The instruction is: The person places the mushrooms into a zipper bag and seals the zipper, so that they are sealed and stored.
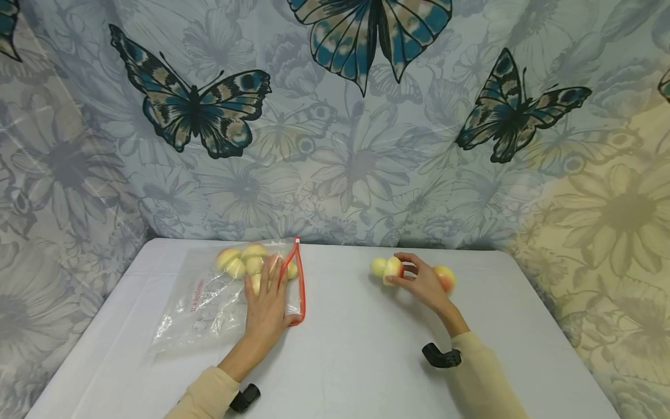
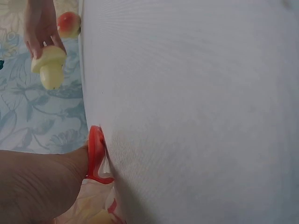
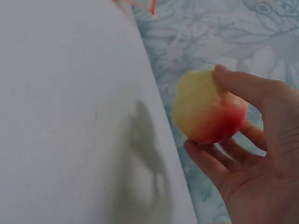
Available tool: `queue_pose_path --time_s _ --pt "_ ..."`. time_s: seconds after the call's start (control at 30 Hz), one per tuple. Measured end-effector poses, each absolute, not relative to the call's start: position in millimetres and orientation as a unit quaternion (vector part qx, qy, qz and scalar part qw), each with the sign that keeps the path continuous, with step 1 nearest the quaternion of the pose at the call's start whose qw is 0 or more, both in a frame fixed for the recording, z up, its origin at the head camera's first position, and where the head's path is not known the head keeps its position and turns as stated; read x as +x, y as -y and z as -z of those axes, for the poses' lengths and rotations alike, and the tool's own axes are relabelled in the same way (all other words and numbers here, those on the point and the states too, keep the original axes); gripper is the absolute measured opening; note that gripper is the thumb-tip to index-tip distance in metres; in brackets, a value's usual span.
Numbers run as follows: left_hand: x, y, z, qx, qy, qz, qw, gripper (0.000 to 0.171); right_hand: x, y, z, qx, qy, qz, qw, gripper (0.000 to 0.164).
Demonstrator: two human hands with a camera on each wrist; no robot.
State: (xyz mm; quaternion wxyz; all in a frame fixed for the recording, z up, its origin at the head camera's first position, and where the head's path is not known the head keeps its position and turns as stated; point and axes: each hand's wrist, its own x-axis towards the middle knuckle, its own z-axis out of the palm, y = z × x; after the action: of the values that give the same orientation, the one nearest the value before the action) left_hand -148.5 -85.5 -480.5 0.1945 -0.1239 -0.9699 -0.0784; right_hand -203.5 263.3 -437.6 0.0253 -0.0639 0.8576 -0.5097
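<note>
On the left of the table a clear plastic bag [image 1: 209, 314] with a red zip edge [image 1: 302, 291] lies with several yellow fruits [image 1: 235, 267] inside. My left hand [image 1: 267, 308] rests on it, fingers straight and spread over the fruits, thumb at the zip's near corner. In the left wrist view the thumb meets the red edge [image 2: 96, 154]. My right hand [image 1: 421, 285] holds a yellow-and-red apple [image 3: 210, 107] between thumb and fingertips. Just left of that apple is a pale yellow fruit [image 1: 377, 267]. Another yellow-and-red fruit [image 1: 445, 278] shows behind the right wrist, partly hidden.
A white-covered table [image 1: 345, 361] lies under both hands, its far edge against a patterned cloth [image 1: 361, 163] with butterflies and flowers. The same cloth hangs at both sides. A black wrist strap [image 1: 441, 356] is on the right forearm, another [image 1: 245, 398] on the left.
</note>
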Motion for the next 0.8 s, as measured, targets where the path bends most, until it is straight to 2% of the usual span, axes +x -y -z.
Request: queue_pose_path --time_s 0.43,0.8 --pt "-149.5 83.9 479.1 -0.12 0.973 0.065 0.186 0.122 -218.8 -211.4 448.2 -0.089 -0.82 0.564 0.04 0.064" --pt "-149.3 83.6 479.8 -0.118 0.975 0.056 0.181 0.121 -234.6 -145.6 460.1 -0.103 -0.813 0.571 0.053 0.058"
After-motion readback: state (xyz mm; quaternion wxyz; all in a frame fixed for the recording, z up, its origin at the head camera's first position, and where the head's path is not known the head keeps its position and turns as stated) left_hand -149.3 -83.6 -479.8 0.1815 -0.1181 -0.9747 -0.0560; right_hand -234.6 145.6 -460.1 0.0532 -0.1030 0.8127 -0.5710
